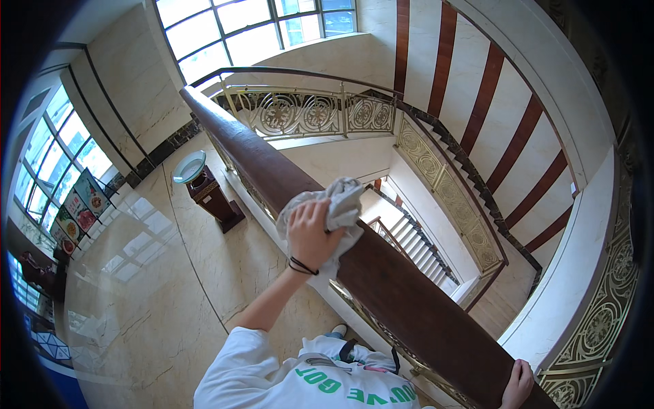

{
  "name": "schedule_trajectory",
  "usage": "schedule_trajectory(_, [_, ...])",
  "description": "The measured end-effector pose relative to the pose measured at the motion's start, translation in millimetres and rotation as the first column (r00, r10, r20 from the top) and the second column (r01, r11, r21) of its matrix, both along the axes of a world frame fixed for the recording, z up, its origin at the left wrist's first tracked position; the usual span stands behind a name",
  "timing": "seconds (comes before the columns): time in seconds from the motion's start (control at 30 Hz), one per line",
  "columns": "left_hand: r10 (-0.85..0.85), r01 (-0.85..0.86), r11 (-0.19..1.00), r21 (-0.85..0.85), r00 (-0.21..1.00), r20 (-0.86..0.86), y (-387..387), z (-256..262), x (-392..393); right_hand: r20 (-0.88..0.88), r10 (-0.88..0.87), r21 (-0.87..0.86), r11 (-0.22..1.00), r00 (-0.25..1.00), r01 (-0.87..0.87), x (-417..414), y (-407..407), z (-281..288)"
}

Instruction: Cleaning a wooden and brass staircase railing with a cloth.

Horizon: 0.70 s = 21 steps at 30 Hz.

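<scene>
A crumpled light-grey cloth (345, 202) lies over the top of a wide, dark-brown handrail (409, 286). My left hand (308, 232), with black bands at the wrist, presses on the cloth and grips it, its fingers bunched into the folds. The cloth drapes down the rail's near side. At the lower right, my right hand (518, 384) is on the same handrail, fingers curled over its far edge; its thumb is hidden. Gold-coloured metal railing panels (378, 330) show in part beneath the rail.
Beyond the rail, an open stairwell drops to lower stairs (424, 250). A curved ornamental balustrade (306, 112) bounds its far side. Left of the rail, a dark wooden pedestal (212, 199) carries a pale-green bowl (190, 166). Poster stands (84, 209) line the windows over a polished stone floor (148, 307).
</scene>
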<state>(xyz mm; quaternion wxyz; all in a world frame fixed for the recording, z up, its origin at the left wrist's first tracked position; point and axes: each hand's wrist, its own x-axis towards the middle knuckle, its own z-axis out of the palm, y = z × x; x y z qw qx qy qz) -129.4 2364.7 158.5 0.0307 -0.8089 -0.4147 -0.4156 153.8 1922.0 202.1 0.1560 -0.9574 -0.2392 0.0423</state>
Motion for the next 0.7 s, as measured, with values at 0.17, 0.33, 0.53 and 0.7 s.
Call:
schedule_trajectory(0.17, [-0.111,0.115,0.992,-0.047,0.991,0.069,-48,3,17,-0.009,-0.005,-0.012,1.0,1.0,0.005,2,1,0])
schedule_trajectory(0.33, [-0.195,0.2,0.977,-0.066,0.977,0.083,-107,2,41,-0.04,0.003,0.002,1.0,0.999,-0.003,-1,7,6])
schedule_trajectory(0.53, [-0.517,0.517,0.856,-0.015,0.856,-0.003,-162,10,62,0.0,0.044,0.009,0.999,0.999,-0.044,2,3,0])
schedule_trajectory(0.7, [-0.673,0.665,0.716,0.215,0.738,-0.041,-144,-2,52,0.025,0.051,-0.005,0.999,0.998,-0.051,-5,5,5])
